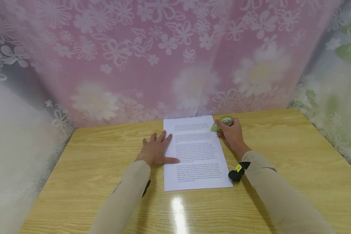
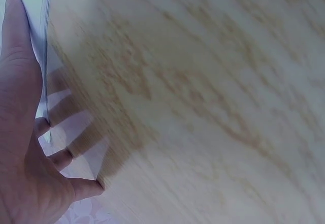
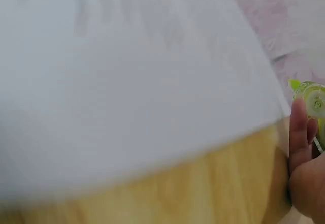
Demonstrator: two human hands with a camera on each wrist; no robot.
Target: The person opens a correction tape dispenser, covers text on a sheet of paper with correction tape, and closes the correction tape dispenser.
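A stack of printed paper sheets (image 1: pixel 193 156) lies on the wooden table, near its back edge. My left hand (image 1: pixel 156 151) is spread over the stack's left edge, thumb on the paper and the other fingers reaching past the margin. In the left wrist view, the left hand (image 2: pixel 35 148) shows with its fingers apart beside the paper edge (image 2: pixel 38 10). At the upper right corner of the stack my right hand (image 1: pixel 231 131) grips a see-through green tape dispenser (image 1: pixel 227 121). The right wrist view catches the dispenser (image 3: pixel 316 101) behind the fingers of the right hand (image 3: pixel 304 168), partly cut off by the frame.
Bare wood of the table (image 1: pixel 99 175) spreads on both sides of the paper. A pink flowered curtain (image 1: pixel 140 71) hangs right behind the table's back edge. A black wrist camera (image 1: pixel 238 172) on the right wrist hangs beside the paper's lower right corner.
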